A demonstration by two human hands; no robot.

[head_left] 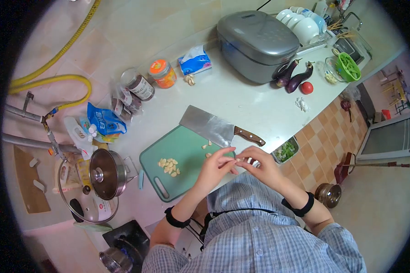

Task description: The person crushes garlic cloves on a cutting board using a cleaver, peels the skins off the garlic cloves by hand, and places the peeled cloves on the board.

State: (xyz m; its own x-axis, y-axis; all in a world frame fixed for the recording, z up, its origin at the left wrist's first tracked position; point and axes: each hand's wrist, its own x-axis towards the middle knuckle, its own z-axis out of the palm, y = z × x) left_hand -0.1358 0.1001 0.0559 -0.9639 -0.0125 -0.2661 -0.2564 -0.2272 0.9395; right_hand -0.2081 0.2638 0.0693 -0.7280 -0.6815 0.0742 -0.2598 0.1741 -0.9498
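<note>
A green cutting board [182, 154] lies on the white counter with a small pile of peeled garlic cloves [169, 167] on its left half. A few more cloves [207, 144] lie near its right edge. Across the board's upper edge rests a cleaver [209, 126] with a wooden handle. My left hand [217, 168] and my right hand [259, 167] meet just past the board's right edge. Their fingertips pinch together around something small and pale, perhaps a garlic clove; the fingers mostly hide it.
Behind the board stand jars [163, 73], a tissue pack [195, 60], a garlic bulb [189, 79] and a grey cooker [257, 45]. Eggplants [299, 78] and a tomato [307, 88] lie right of it. A lidded pot [107, 174] is at left; a tray of greens [286, 151] is below the counter edge.
</note>
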